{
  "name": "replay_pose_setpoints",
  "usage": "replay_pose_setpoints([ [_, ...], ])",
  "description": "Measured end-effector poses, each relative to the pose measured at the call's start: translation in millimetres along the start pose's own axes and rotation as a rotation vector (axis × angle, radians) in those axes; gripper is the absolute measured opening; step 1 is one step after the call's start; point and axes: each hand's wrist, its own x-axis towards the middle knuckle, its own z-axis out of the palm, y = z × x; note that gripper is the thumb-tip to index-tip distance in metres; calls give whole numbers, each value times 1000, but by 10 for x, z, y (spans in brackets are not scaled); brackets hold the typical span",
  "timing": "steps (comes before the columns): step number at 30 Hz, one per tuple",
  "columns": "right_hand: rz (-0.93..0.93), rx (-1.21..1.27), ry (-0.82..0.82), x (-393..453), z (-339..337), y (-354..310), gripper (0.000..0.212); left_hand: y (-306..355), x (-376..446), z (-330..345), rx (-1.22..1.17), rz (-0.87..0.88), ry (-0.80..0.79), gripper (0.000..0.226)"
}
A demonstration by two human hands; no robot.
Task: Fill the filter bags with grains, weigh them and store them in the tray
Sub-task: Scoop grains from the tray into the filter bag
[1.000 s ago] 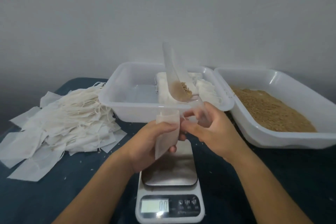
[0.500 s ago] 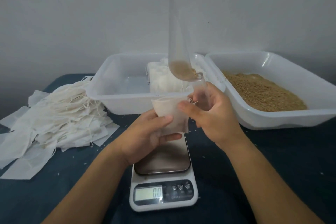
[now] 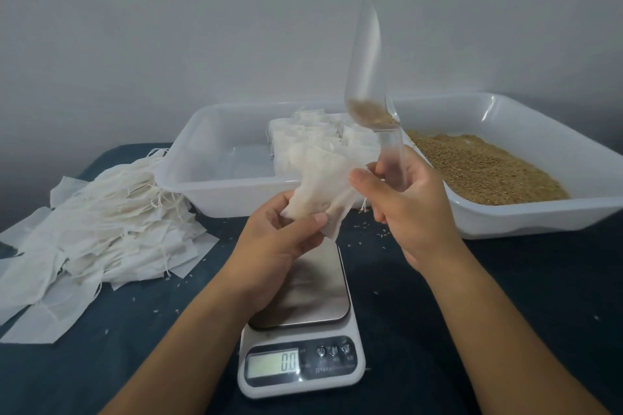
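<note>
My left hand [image 3: 286, 239] holds a white filter bag [image 3: 325, 192] above the scale [image 3: 301, 323], whose display reads 0.0. My right hand [image 3: 404, 205] grips the handle of a clear plastic scoop [image 3: 369, 71], which stands upright with a little brown grain in its bowl; its thumb touches the bag's upper edge. The storage tray [image 3: 209, 158] behind holds several filled bags [image 3: 320, 138] in its right part. A second tray [image 3: 539, 212] at the right holds loose grain [image 3: 482, 168].
A heap of empty filter bags [image 3: 101, 232] lies on the dark blue table at the left. Stray grains are scattered on the cloth around the scale. A plain grey wall stands close behind the trays.
The scoop has tipped up to near vertical and its grain has slid down toward the handle end. The bag has been raised and spread wider between both hands.
</note>
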Motion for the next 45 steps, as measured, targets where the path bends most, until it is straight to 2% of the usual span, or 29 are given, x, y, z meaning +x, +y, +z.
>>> replay_pose_setpoints([
  [3,14,-37,11,19,-40,1,23,1,5,48,-80,-1,0,25],
  [6,10,-89,52,69,-121,-35,21,-9,38,87,-64,13,26,21],
  [8,-14,-140,75,130,-221,-78,19,3,84,112,8,30,61,20],
  [11,-20,-221,-10,243,-354,-149,21,54,193,156,175,63,93,31],
  [15,9,-320,-51,369,-422,-173,26,142,401,284,366,79,58,32],
  [19,-12,-336,73,451,-562,-199,24,226,660,489,506,122,42,27],
  [22,-13,-350,171,490,-723,-227,25,251,860,652,583,142,13,32],
  [26,39,-394,272,533,-929,-216,24,277,1079,859,668,187,-37,35],
  [32,130,-427,373,578,-1151,-137,23,259,1327,1095,823,217,-73,28],
  [45,184,-437,405,613,-1256,-58,18,247,1379,1193,879,209,-86,29],
])
